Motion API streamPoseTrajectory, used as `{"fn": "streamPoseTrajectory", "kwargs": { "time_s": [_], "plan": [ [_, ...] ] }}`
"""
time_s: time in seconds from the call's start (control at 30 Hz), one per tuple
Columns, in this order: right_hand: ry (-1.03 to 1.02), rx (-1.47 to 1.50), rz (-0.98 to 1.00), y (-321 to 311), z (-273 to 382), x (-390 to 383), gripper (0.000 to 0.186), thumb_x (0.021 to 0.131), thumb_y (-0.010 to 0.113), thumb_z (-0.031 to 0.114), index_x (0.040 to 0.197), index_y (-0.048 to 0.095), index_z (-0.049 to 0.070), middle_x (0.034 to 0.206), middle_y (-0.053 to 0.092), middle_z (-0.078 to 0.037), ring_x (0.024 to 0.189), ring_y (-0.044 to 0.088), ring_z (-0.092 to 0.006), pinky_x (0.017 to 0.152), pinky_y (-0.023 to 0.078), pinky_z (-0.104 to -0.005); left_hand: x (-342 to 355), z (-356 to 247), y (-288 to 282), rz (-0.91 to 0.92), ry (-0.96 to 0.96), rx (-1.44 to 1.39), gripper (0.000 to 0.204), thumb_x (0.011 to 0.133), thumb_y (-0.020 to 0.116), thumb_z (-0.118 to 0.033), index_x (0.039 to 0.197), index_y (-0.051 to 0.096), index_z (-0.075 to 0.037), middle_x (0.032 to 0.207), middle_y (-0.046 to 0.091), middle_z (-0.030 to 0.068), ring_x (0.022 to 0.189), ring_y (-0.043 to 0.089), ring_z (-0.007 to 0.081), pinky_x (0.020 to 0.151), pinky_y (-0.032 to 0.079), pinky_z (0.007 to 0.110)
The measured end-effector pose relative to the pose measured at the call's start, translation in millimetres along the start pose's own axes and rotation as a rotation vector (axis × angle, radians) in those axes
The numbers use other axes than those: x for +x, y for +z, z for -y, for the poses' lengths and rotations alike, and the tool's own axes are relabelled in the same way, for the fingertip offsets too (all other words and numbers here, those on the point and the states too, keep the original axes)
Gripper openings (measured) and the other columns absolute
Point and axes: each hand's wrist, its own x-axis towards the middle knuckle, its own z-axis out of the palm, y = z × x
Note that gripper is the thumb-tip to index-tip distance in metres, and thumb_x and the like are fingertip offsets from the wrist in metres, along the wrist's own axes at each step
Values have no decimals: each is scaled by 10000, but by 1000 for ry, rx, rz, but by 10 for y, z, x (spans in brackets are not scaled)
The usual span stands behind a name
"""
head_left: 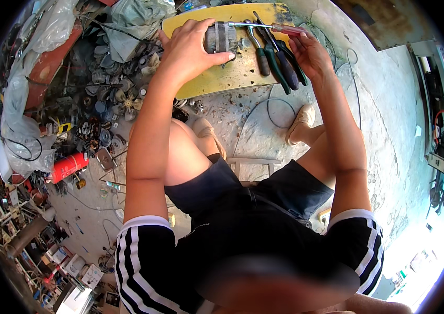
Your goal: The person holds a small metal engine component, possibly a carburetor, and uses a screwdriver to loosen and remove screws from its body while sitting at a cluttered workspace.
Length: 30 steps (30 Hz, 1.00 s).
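Note:
My left hand (189,49) is closed round a dark, ribbed metal cylinder that looks like a small motor (220,37), steadying it on a worn yellow board (201,79). Between the fingers of my right hand (311,52) is the reddish see-through handle of a screwdriver (287,29). Its long shaft points left, and the tip meets the right side of the motor. Beside the motor, nearer my right hand, lie pliers with dark green handles (276,68), a tool with a dark purple handle (287,68) and one with a dark green grip (262,62).
Heaped motor parts (109,78) and plastic sheeting (140,23) crowd the left side, with a red cylinder (69,167) on the floor. A thin cable (268,107) curls between my feet, near a low stool (256,161). Metal cabinets (434,104) stand at the right.

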Motion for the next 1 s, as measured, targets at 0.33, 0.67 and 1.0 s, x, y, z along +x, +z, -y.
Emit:
{"fn": "streamPoseTrajectory", "kwargs": {
  "time_s": [0.33,0.67,1.0],
  "plan": [
    [-62,-40,-89,90,33,-80,280,1010,518,217,1205,551,19,1109,629,-73,1042,630,-149,859,577,-256,20,-56,-81,64,-36,9,881,650,798,-536,1380,512,-135,1348,533,137,1289,461,332,1117,100,661],
    [69,130,-7,15,29,11,223,1017,499,215,1110,573,27,1067,618,-89,924,655,-165,815,596,-231,4,24,16,-61,13,-51,918,625,812,-540,1389,488,-149,1292,578,116,1229,510,336,1094,96,693],
    [-9,-10,-10,-21,-7,30,301,1039,445,217,1259,523,27,1052,615,-68,950,618,-135,804,560,-245,5,-27,-54,-4,2,-37,784,645,820,-499,1283,539,-140,1257,601,93,1234,503,327,1096,100,690]
  ]
}}
